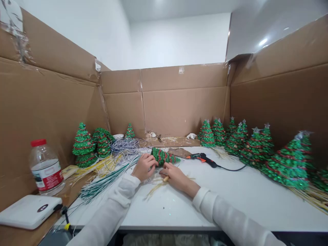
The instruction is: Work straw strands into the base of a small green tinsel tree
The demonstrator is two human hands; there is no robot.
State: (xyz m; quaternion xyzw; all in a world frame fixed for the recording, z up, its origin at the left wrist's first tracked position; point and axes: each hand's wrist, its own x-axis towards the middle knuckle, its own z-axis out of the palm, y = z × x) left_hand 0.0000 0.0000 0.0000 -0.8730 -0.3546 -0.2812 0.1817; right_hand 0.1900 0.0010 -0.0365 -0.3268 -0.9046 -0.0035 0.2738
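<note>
A miniature Christmas tree (165,156), green tinsel with red garland, lies on its side with its tip to the right. My left hand (145,167) is closed at the tree's wide left end. Bent fingers of my right hand (175,176) press against the tree's near side; whether they also pinch a small strand is hidden. A small tan piece (166,178) shows under the right fingers. Beneath the hands, pale yellow wires (155,190) lie on the white table (184,212).
A black-and-orange glue gun (203,158) with a cord lies right of the tree. Several finished trees (235,138) line the right side. Green-and-white wires (102,186), a bottle (47,171) and a white device (28,211) are at left. Cardboard walls (184,109) enclose the table.
</note>
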